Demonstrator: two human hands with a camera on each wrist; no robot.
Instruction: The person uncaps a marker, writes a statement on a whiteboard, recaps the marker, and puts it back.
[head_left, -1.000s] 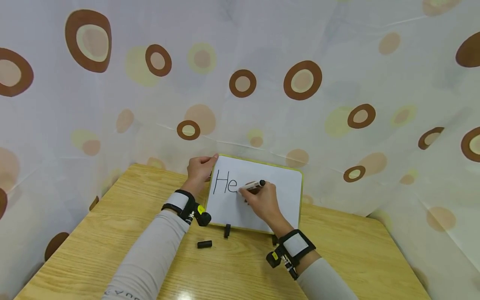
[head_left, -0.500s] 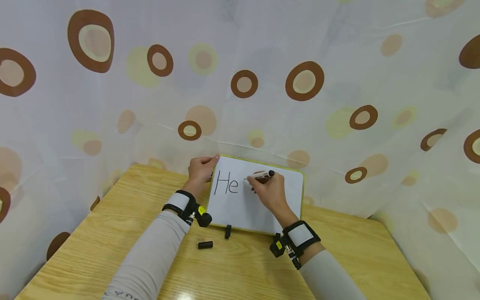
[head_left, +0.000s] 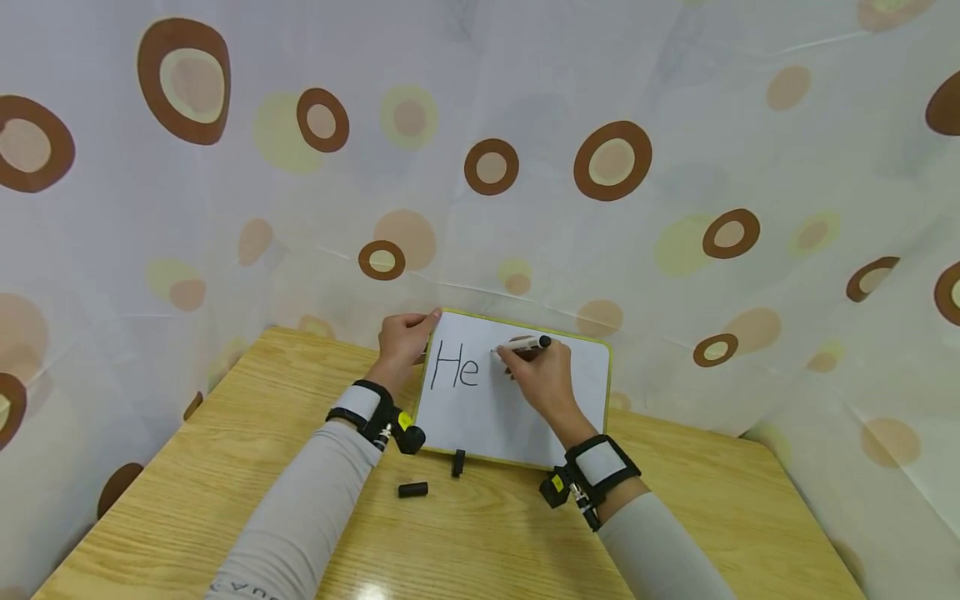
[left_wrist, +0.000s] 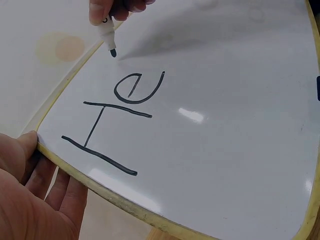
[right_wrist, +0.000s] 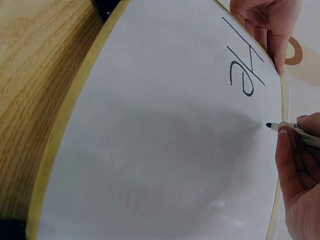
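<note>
A whiteboard with a yellow frame leans back on the table, bearing the black handwritten letters "He". At its upper left corner my left hand grips the edge, thumb at the front corner and fingers behind, as the left wrist view shows. My right hand pinches a white marker with a black end between thumb and fingers. In the right wrist view the marker's dark tip points at the board to the right of the "e", close over its surface.
A black marker cap lies on the wooden table in front of the board. Black feet support the board's lower edge. Behind stands a pale curtain with brown and yellow circles.
My right hand has moved up and to the right with the marker, away from the end of the "e". The left hand keeps its grip on the board's corner.
</note>
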